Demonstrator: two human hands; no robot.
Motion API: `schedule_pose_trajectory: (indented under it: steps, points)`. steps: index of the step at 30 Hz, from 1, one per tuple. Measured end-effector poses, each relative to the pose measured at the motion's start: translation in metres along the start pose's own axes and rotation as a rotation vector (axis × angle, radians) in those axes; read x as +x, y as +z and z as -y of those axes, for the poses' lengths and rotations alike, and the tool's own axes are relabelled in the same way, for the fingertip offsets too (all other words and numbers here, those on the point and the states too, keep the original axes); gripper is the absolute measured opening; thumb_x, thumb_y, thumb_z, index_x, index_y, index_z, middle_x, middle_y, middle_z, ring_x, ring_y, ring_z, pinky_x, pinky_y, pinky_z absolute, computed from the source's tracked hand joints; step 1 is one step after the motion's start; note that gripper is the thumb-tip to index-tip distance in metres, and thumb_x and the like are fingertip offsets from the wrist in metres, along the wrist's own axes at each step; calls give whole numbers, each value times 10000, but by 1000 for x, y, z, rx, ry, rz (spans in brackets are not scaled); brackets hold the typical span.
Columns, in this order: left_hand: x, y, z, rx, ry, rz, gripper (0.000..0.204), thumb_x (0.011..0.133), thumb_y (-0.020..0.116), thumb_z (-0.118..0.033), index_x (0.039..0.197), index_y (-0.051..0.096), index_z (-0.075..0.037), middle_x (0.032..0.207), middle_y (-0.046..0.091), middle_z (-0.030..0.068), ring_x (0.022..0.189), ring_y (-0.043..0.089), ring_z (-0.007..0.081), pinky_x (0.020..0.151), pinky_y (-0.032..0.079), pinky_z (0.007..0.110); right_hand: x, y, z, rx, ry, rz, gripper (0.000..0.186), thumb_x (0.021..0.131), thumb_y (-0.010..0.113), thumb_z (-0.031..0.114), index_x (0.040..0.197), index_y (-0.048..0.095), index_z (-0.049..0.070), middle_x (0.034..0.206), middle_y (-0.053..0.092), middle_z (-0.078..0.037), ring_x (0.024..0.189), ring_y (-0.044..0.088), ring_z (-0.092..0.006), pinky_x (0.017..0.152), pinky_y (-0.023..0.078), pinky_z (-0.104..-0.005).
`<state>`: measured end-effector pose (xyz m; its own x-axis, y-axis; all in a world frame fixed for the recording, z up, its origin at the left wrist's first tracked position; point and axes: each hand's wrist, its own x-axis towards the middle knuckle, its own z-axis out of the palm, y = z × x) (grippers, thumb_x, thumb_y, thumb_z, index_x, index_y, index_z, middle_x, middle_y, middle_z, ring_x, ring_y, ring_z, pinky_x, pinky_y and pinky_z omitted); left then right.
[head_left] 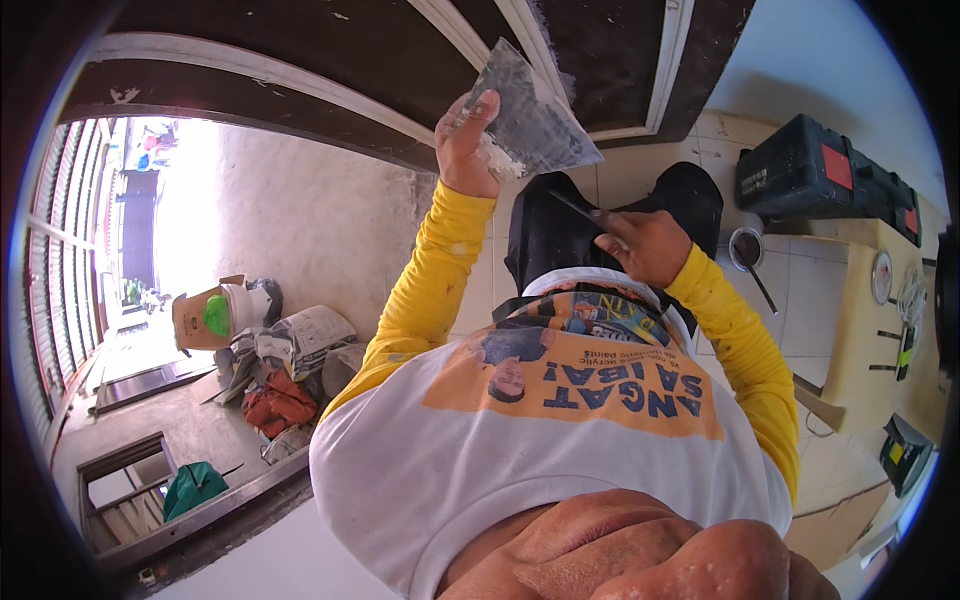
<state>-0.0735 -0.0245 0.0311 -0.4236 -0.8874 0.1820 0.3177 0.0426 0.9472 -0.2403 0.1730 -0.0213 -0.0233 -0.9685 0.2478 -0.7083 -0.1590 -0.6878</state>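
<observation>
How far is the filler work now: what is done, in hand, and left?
Done: a lump of white filler already sits on the wide metal blade. In hand: the left hand holds that blade up, the right hand grips a narrow knife, not touching the filler. Left: the dark door looks mostly bare, so spreading seems hardly begun.

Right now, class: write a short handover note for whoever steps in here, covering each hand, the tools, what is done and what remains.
Left hand: raised, holding a wide scraper with white putty on its edge.
Right hand: holding a thin dark blade, its tip near the putty.
Dark door is just beyond the scraper.
Done: putty loaded on the scraper.
Left: cannot tell how much of the door is filled.
</observation>
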Motion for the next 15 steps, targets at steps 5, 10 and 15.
schedule_pose_trajectory:
  steps: [5, 10, 15]
  points:
    - [-3, -14, -2, 753, 803, 166, 370, 937, 594, -221, 1254, 561, -34, 1186, 623, 164, 1119, 597, 247, 950, 468, 328, 19, -32, 8, 1569, 460, -436, 263, 959, 541, 219, 1116, 597, 15, 1005, 677, -96, 882, 687, -227, 664, 582, -396]
    - [-30, 27, -29, 595, 613, 639, 331, 914, 607, -116, 1233, 592, -28, 1253, 601, 172, 1147, 594, 328, 987, 456, 365, 44, -18, 1, 1864, 372, -388, 244, 925, 559, 102, 1137, 571, -17, 1006, 679, -134, 897, 695, -252, 693, 598, -375]
    - [-30, 20, -27, 674, 634, 793, 317, 860, 591, 11, 1175, 611, -21, 1254, 585, 206, 1199, 557, 336, 1015, 437, 389, 45, -15, -3, 1970, 380, -356, 222, 904, 570, 80, 1102, 592, -19, 990, 691, -137, 882, 701, -255, 652, 597, -354]
